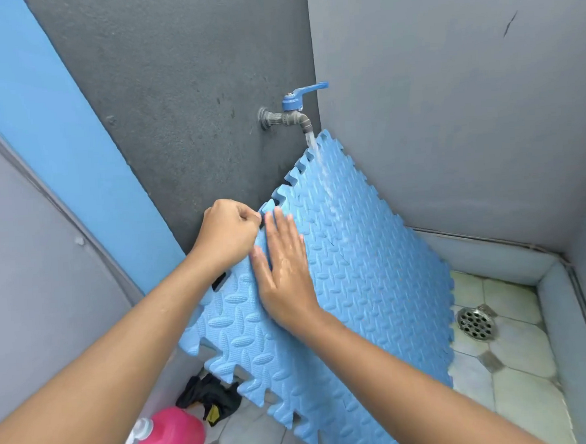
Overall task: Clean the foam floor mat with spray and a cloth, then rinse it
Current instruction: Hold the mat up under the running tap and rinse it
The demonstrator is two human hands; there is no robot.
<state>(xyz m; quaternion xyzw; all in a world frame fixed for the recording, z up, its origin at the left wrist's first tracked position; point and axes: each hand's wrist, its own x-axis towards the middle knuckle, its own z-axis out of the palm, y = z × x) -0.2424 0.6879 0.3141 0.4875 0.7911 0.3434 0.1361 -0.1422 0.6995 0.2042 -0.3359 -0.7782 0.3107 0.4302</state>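
Propped under the running tap, the light, bendy, wet-slick foam mat is pinched at its toothed edge by the left hand, while the right hand is pressed flat, fingers spread.

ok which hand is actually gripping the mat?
The left hand, fisted on the foam mat at its upper toothed edge. The right hand lies flat, open-palmed, on its face.

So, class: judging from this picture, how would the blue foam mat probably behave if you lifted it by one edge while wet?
The foam mat is probably light: the left hand steadies it by pinching one edge tab. It looks fairly stiff yet bendable, standing tilted under the tap without sagging. With water running down it, it may be slippery where the flat right hand presses.
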